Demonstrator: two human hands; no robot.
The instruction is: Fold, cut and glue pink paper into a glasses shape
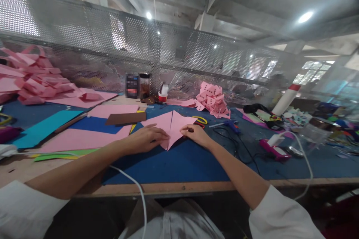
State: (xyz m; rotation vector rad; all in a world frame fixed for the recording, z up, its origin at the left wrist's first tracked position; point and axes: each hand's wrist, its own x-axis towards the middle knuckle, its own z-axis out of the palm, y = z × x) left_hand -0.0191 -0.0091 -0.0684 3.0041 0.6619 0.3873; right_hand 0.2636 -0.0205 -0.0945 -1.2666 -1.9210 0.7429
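Note:
A folded sheet of pink paper (176,125) lies on the blue mat before me, with a gap running down from its top edge between two flaps. My left hand (150,138) rests over its left part, fingers stretched out and pointing right. At the right edge of the sheet, my right hand (193,133) pinches the paper between thumb and fingers. Yellow-handled scissors (200,120) lie just behind my right hand. To the left are a brown paper strip (126,118) and larger pink sheets (86,140).
A blue glue gun (231,125) with a black cable lies to the right, near a pink power strip (275,150). Dotted pink paper pieces (212,99) are heaped at the back. Pink strips (36,78) pile up far left. A white cable (137,185) hangs over the table's front edge.

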